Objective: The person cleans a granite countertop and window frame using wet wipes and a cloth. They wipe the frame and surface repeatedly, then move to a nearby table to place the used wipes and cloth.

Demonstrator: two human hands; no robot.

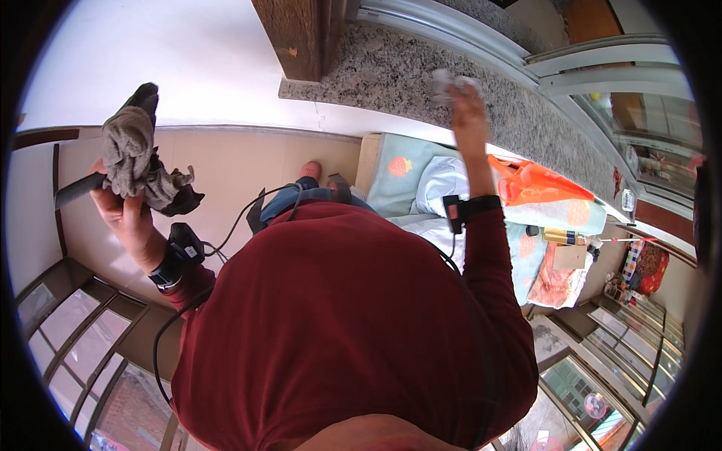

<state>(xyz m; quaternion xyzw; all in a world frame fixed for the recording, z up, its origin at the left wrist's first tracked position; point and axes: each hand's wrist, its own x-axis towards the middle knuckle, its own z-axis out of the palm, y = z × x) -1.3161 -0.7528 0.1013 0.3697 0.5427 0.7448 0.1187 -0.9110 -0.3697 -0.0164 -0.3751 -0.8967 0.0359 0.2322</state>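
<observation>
My right hand (pixel 470 120) reaches out over the speckled granite sill (pixel 391 75), its fingers closed on a crumpled white cloth or tissue (pixel 448 84) pressed to the stone; hand and cloth are slightly blurred. Off to the left, my left hand (pixel 126 218) is raised and closed around a bunched grey cloth (pixel 129 146). Dark, ragged pieces hang from this bundle, and a dark pointed end sticks up at its top. Beside the fingers juts a dark flat strip (pixel 79 189), whose kind I cannot make out.
A sliding window frame (pixel 602 64) runs behind the sill, and a dark wooden post (pixel 297 41) stands at its left. Below the sill lies a bed (pixel 398 169) with pale green bedding, an orange bag (pixel 530 180) and several small items. Cables hang from both my wrists.
</observation>
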